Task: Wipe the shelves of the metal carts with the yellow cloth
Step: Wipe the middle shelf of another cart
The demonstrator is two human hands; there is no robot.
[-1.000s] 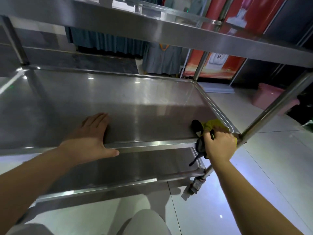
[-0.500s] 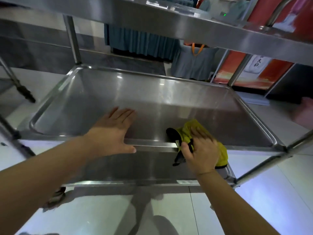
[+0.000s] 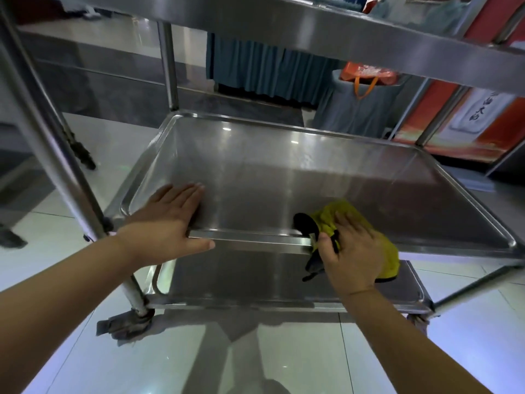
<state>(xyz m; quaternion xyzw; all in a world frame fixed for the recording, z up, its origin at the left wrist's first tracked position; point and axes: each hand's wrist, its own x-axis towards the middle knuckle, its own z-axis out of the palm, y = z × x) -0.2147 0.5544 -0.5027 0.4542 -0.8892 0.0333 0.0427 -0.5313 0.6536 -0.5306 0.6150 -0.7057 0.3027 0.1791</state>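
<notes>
My right hand (image 3: 350,251) lies flat on the yellow cloth (image 3: 377,243), fingers spread and pressing it down at the near edge of the middle shelf (image 3: 284,177); the thumb hooks against the cloth's black trim (image 3: 305,224), which hangs over the shelf lip. My left hand (image 3: 170,220) is open, palm down on the same shelf near its left front corner, thumb along the outer rim, steadying the metal cart (image 3: 56,155). The cloth sits right of centre on the front rim, part on the shelf surface and part draped over the edge. Step in hand, by my judgement: wiping the middle shelf along its front strip. Most of the surface behind and to the right carries no cloth at this moment; whether it is already clean I cannot tell. The next move calls for steady downward pressure and a sweep across the shelf, the left hand bracing so the cart does not roll. The lower shelf (image 3: 255,280) and the top shelf (image 3: 312,27) lie below and above.
</notes>
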